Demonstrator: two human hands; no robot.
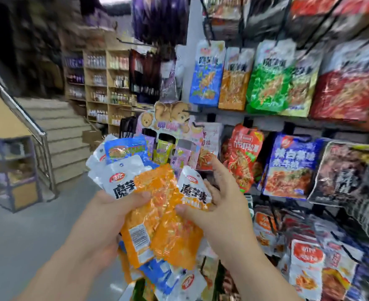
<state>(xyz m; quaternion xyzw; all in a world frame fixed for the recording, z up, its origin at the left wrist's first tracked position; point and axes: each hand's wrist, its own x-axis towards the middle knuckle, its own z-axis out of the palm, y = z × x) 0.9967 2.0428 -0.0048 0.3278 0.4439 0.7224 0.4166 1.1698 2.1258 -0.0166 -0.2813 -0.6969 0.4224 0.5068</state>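
Orange foil snack packets (157,216), bunched with white and blue ones, held mid-air beside a rack (288,122) of hanging bags. Left hand (105,216) grips the bunch. Right hand (220,205) pinches one orange packet, other fingers spread. Grey floor (27,235) open leftward to stairs (66,135). Lowest packets cut off, far shelves (98,83) blurred.

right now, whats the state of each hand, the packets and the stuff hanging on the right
left hand, grips the fanned bunch, thumb on top
right hand, pinches one orange packet
bunch of packets, fanned out, unopened by the look
orange packet, held upright, overlapping the bunch
hanging bags, hung in rows, blurred
bear display box, upright
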